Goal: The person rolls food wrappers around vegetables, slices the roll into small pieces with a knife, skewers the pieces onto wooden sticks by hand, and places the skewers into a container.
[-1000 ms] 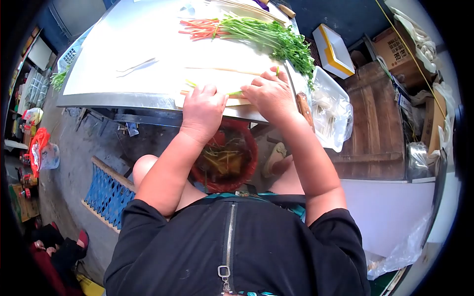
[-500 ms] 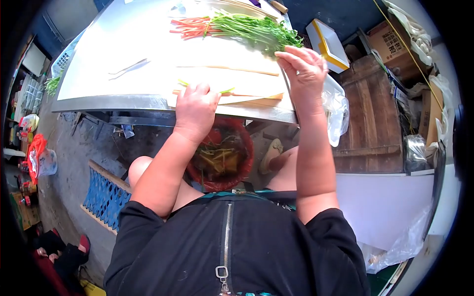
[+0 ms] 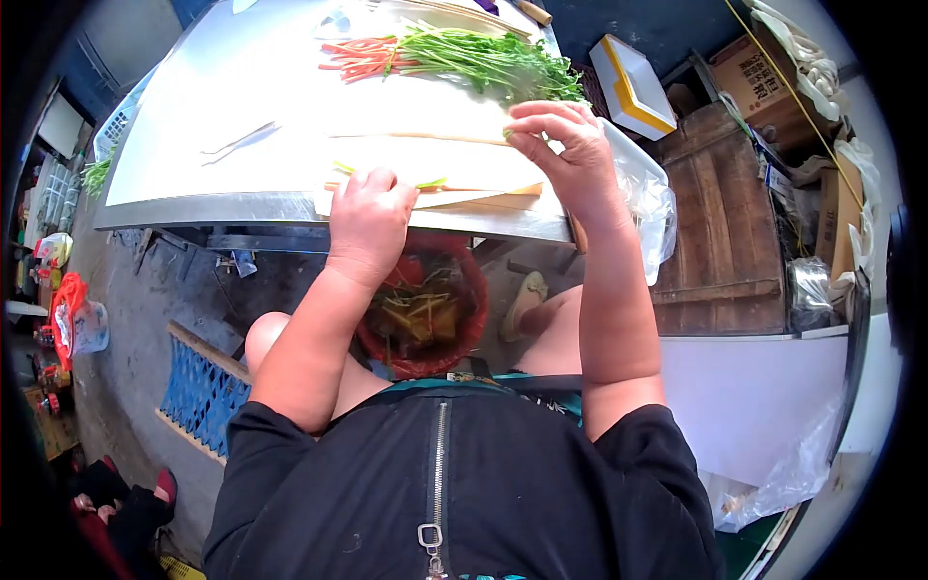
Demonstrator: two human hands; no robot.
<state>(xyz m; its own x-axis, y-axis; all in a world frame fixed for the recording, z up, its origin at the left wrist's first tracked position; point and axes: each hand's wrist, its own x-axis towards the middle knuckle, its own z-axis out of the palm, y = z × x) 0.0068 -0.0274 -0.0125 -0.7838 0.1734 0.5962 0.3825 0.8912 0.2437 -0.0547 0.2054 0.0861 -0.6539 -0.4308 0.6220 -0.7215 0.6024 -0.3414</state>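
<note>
My left hand (image 3: 370,215) is closed over a thin green stalk (image 3: 432,184) at the near edge of the metal table. The stalk pokes out on both sides of my fingers, above a flat pale tan strip (image 3: 493,192). My right hand (image 3: 575,155) is raised over the table's right side, thumb and fingertips pinched around a small green bit, too small to name surely. Beyond it lies a bunch of leafy green stems (image 3: 474,60) with reddish-orange ends (image 3: 362,58). Another thin pale strip (image 3: 425,137) lies between the bunch and my left hand.
Metal tweezers (image 3: 240,142) lie on the table's left. Beneath the table edge, between my legs, is a red-lined bin (image 3: 469,329) with scraps. A clear plastic tub (image 3: 643,198) and a white-and-yellow box (image 3: 633,87) are at the right. A blue-webbed stool (image 3: 201,391) is at left.
My right hand has moved left and slightly toward me, away from the leafy ends, its fingertips now pinching a small green bit. My left hand stays on the stalk; the view shifts slightly.
</note>
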